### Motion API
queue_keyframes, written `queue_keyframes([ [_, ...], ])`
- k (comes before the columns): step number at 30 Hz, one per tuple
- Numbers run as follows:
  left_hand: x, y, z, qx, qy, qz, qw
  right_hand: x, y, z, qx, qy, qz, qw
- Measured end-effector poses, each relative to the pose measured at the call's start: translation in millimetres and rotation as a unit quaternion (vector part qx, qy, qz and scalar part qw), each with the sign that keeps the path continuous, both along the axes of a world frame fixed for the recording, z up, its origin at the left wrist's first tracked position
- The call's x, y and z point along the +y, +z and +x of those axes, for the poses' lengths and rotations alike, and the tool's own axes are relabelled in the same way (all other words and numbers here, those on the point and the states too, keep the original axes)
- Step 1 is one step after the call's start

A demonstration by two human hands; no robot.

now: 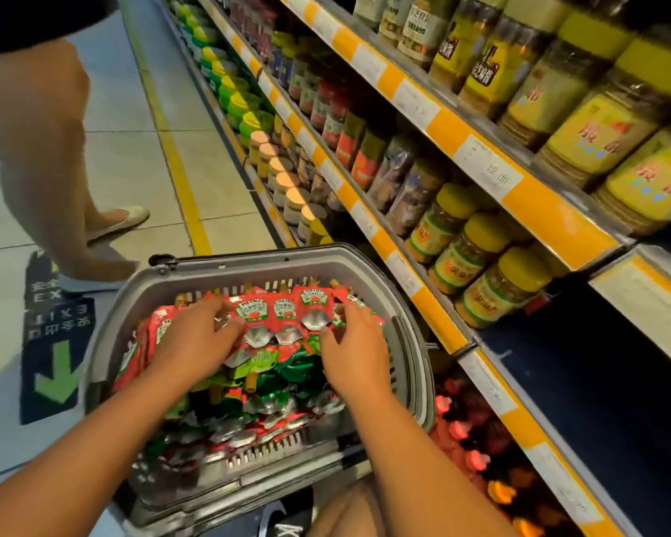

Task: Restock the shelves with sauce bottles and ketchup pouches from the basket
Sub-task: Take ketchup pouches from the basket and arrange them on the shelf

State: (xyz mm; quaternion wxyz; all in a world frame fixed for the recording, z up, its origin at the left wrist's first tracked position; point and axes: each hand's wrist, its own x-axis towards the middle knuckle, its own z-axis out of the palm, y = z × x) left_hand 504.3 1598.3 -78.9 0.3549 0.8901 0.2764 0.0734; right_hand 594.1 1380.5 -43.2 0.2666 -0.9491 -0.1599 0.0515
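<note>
The basket point(179, 267) stands on the floor just left of the shelves point(434, 300), its right rim close against their edge. Pouches point(285, 310) lie heaped in the basket. The left hand point(194, 337) rests on the heap's left part, the right hand point(355, 352) on its right. Beyond the basket's far left corner stands another person's foot point(119, 222), beside a floor sign point(57, 352). Jars point(477, 251) fill the shelf right of the basket; the shelf below holds what may be bottles point(477, 447).
</note>
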Motion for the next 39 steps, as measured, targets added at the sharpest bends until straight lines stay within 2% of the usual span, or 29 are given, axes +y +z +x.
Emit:
queue_keyframes([
  [8,-2,-16,31,0.092,-0.008,0.071,0.993,24,-17,21,-0.054,-0.036,-0.061,0.996],
  [17,-5,-18,47,0.109,-0.004,0.027,0.994,45,-34,39,-0.067,-0.041,-0.183,0.980],
  [20,-7,-17,47,0.082,0.024,-0.010,0.996,50,-33,39,-0.060,-0.033,-0.161,0.985],
  [26,-18,-12,41,0.029,0.029,-0.026,0.999,48,-25,37,0.002,-0.052,-0.098,0.994],
  [29,-24,-10,35,-0.013,0.024,-0.041,0.999,47,-20,37,0.038,-0.063,-0.040,0.996],
  [35,-39,-8,24,-0.078,0.026,-0.091,0.992,42,-14,30,0.058,-0.036,0.085,0.994],
  [39,-47,-7,17,-0.088,0.032,-0.161,0.982,35,-11,25,0.079,-0.030,0.116,0.990],
])
